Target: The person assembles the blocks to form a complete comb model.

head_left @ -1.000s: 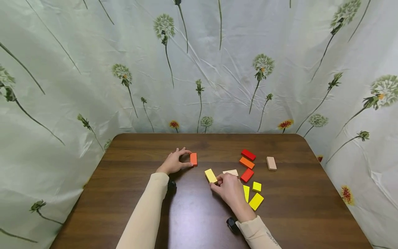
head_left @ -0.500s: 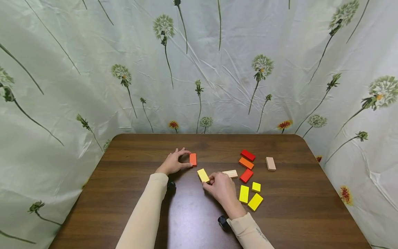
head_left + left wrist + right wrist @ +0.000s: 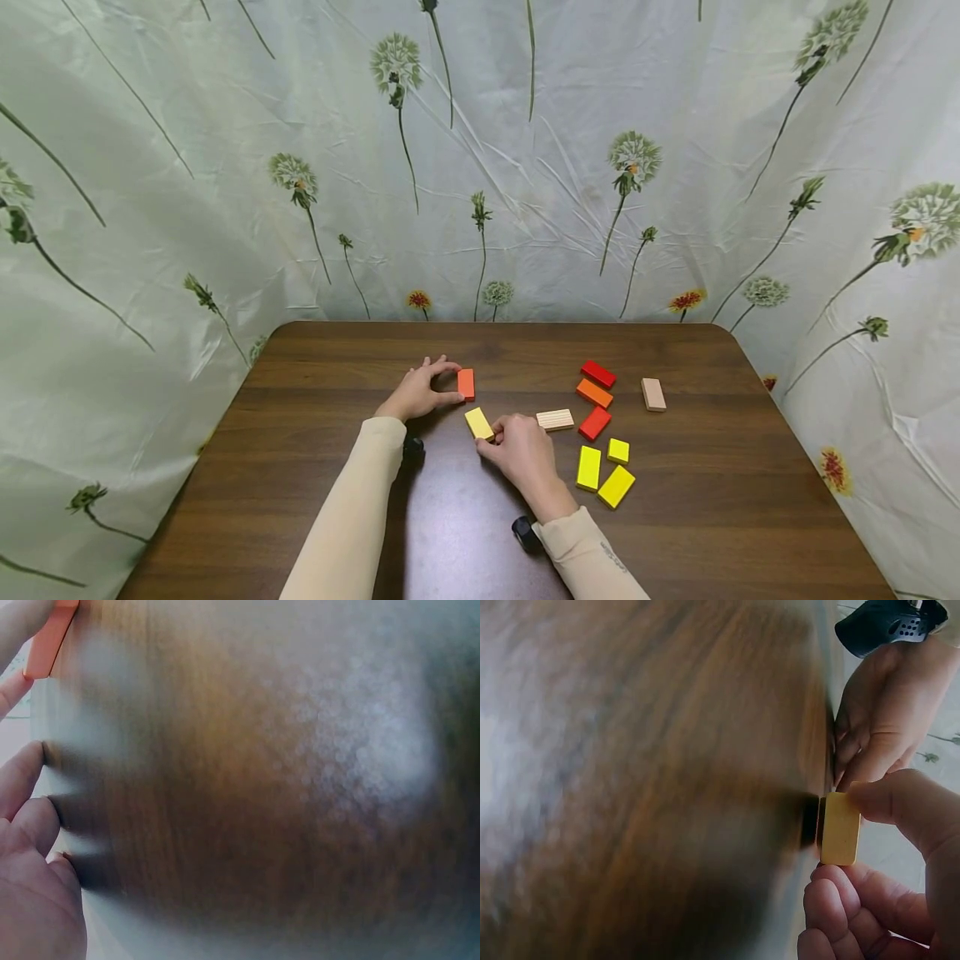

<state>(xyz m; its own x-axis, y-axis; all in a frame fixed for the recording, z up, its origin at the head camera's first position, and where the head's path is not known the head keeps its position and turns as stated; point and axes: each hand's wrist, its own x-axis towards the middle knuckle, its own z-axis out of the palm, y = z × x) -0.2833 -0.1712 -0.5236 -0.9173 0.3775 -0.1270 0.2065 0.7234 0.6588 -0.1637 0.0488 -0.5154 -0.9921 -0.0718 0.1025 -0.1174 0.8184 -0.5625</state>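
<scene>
My left hand (image 3: 421, 390) holds an orange-red wooden block (image 3: 466, 385) between thumb and index finger at the left middle of the table. In the left wrist view, that block (image 3: 51, 639) shows at the upper left corner, the other fingers spread on the tabletop. My right hand (image 3: 522, 454) pinches a pale yellow block (image 3: 479, 423) by its near end, just in front of the orange-red one. The right wrist view has this yellow block (image 3: 840, 829) between thumb and fingertips, close over the table, with the left hand (image 3: 885, 712) behind it.
Right of my right hand lie a striped pale wood block (image 3: 555, 420), several red and orange blocks (image 3: 595, 394) and several bright yellow blocks (image 3: 588, 468). A beige block (image 3: 653, 395) lies farther right. The dark wooden table (image 3: 315, 500) ends at a flowered curtain (image 3: 555, 167).
My right hand has moved left with the pale yellow block, bringing it nearer the orange-red block. My left hand has stayed in place.
</scene>
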